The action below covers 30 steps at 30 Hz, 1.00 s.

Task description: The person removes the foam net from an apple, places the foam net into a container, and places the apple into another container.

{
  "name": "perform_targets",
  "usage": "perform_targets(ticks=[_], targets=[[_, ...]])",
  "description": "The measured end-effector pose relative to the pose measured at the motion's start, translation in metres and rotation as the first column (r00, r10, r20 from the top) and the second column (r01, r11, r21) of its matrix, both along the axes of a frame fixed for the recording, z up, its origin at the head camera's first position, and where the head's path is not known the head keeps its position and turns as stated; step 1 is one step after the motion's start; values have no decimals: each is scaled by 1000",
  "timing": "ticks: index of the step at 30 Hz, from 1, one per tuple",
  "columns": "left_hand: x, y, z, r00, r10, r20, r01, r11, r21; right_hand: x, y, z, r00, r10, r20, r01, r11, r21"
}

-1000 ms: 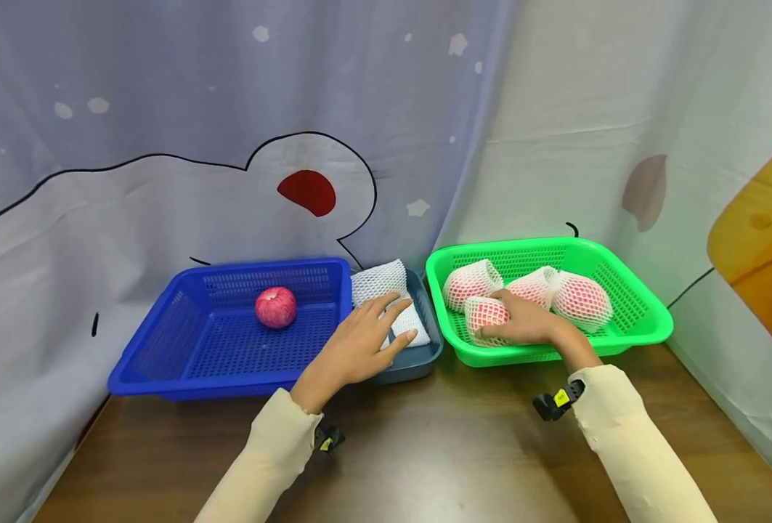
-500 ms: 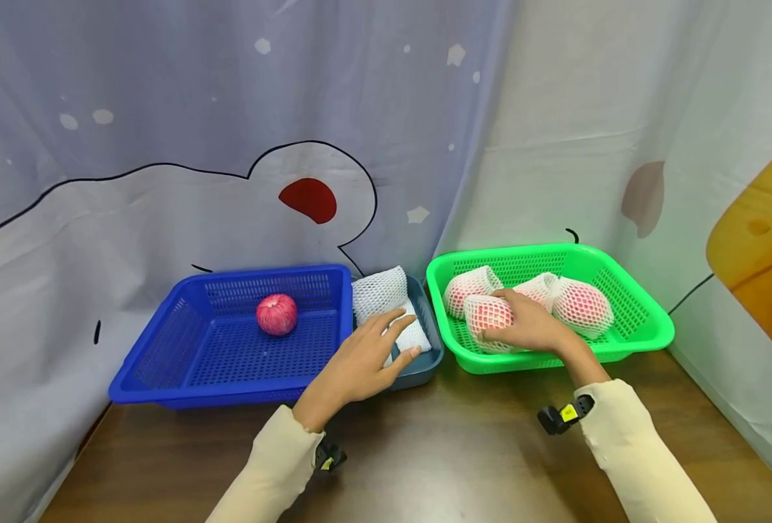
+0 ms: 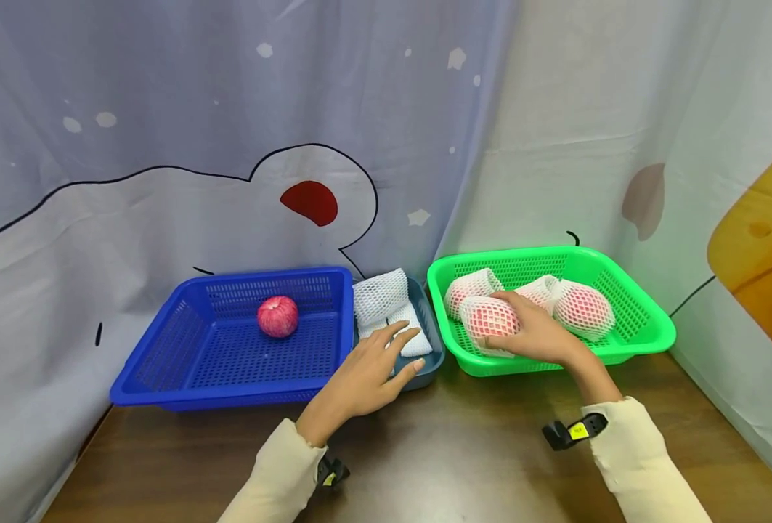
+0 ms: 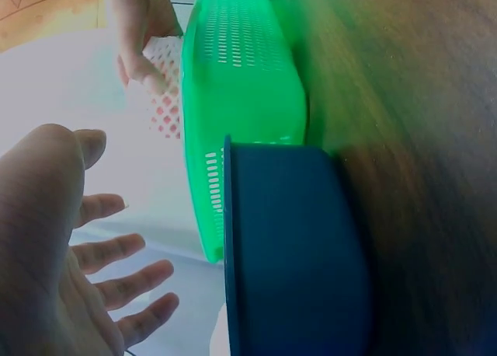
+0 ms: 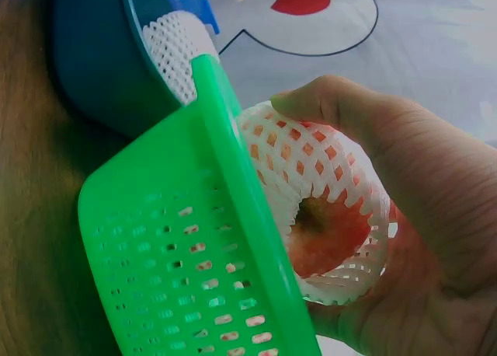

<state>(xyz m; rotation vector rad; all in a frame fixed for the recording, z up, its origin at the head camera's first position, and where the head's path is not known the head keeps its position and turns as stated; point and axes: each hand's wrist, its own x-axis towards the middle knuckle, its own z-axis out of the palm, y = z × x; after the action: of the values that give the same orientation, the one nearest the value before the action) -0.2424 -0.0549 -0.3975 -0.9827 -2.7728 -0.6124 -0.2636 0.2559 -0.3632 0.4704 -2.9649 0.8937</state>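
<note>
My right hand [image 3: 542, 334] grips a red apple in a white foam net [image 3: 490, 321] at the front left of the green basket [image 3: 647, 330]. In the right wrist view, thumb and fingers lie round the netted apple [image 5: 314, 177], and its stem end shows through the net's opening. My left hand [image 3: 362, 374] hovers over the front of the dark blue-grey bin [image 3: 433, 356], fingers spread and holding nothing. Folded white foam nets [image 3: 382, 294] lie in that bin. Spread fingers of the left hand [image 4: 62, 247] also show in the left wrist view, apart from the bin.
A blue basket [image 3: 157, 392] stands on the left with one bare red apple [image 3: 277, 317] in it. Other netted apples [image 3: 583, 309] lie in the green basket. Behind the containers hangs a printed curtain [image 3: 399, 181]; all stand on a brown wooden table [image 3: 464, 450].
My right hand has turned the held apple slightly, so more of its net faces up. My left hand has drawn back a little towards the front of the bin. The head view has tilted slightly.
</note>
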Motion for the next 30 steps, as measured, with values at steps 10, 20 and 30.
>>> perform_targets(ticks=[10, 20, 30], targets=[[7, 2, -5, 1000, -14, 17, 13, 999, 52, 15, -12, 11, 999, 21, -43, -21, 1000, -21], [13, 2, -9, 998, -43, 40, 39, 995, 93, 28, -22, 15, 994, 23, -104, -24, 1000, -6], [18, -1, -12, 996, -66, 65, 58, 991, 124, 43, -35, 16, 989, 39, -145, -42, 999, -20]])
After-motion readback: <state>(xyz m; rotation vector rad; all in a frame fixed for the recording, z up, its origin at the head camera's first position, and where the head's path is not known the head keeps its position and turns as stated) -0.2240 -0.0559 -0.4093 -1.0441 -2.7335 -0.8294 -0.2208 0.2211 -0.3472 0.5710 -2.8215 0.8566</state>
